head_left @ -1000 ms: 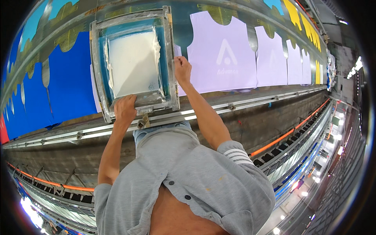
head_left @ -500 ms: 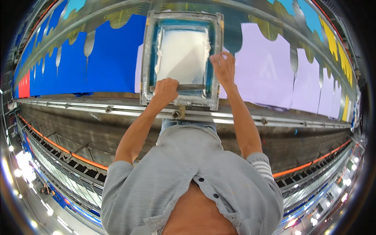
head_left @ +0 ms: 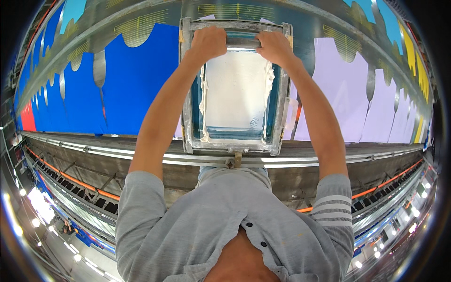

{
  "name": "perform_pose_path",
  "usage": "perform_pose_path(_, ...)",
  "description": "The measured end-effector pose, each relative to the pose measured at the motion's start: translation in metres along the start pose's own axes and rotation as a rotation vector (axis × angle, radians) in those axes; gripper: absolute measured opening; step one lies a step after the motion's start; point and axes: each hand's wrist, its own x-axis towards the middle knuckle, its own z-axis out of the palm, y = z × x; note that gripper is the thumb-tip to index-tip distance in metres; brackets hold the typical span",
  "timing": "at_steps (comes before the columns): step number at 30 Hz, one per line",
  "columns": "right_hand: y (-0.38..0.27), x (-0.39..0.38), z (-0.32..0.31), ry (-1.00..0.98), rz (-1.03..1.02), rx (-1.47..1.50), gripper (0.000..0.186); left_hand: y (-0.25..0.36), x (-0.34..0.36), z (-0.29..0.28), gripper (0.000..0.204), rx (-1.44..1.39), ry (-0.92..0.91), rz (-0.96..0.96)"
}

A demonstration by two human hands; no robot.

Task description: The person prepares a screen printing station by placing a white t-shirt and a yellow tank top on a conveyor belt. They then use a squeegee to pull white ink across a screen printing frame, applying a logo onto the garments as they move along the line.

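Both of my hands grip a squeegee (head_left: 242, 43) that lies crosswise at the far end of a screen-printing frame (head_left: 187, 129). My left hand (head_left: 208, 43) is closed round its left end, and my right hand (head_left: 277, 47) round its right end. Inside the frame, white ink (head_left: 235, 89) covers most of the mesh and is piled in ridges along both sides. A dark teal band of mesh shows at the near end. The frame rests over a lilac fabric piece, mostly hidden beneath it.
Blue fabric pieces (head_left: 136, 89) lie flat to the left, lilac fabric pieces (head_left: 340, 98) to the right. A metal rail (head_left: 296, 162) with a bolt runs along the table's near edge, close to my waist. Light blue pieces (head_left: 354, 10) lie across the table's far side.
The squeegee has moved from the near end of the frame to the far end. My right hand has left the frame's right side and joined the left on the squeegee.
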Motion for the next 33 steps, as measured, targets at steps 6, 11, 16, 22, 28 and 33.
perform_pose_path(6, -0.039, -0.066, 0.025, 0.093, -0.072, 0.009, 0.009, 0.017, -0.076, 0.027, 0.018, -0.141, 0.07, 0.025)
perform_pose_path(11, -0.086, -0.145, 0.037, 0.075, -0.027, 0.097, 0.007, 0.04, -0.16, 0.062, 0.015, -0.189, 0.136, 0.058)
perform_pose_path(16, -0.127, -0.225, 0.049, 0.053, -0.014, 0.138, 0.007, 0.07, -0.248, 0.09, 0.017, -0.236, 0.165, 0.058)
perform_pose_path(22, -0.129, -0.248, 0.036, -0.117, 0.027, 0.431, 0.035, 0.089, -0.262, 0.07, 0.021, -0.088, -0.153, 0.082)
perform_pose_path(28, -0.034, -0.218, 0.032, 0.586, 0.438, 0.412, 0.057, 0.095, -0.209, 0.082, 0.032, -0.177, -0.457, -0.034)
perform_pose_path(33, 0.005, -0.216, 0.09, 0.296, 0.821, 0.711, 0.045, 0.085, -0.124, 0.062, 0.046, -0.17, -0.995, -0.098)
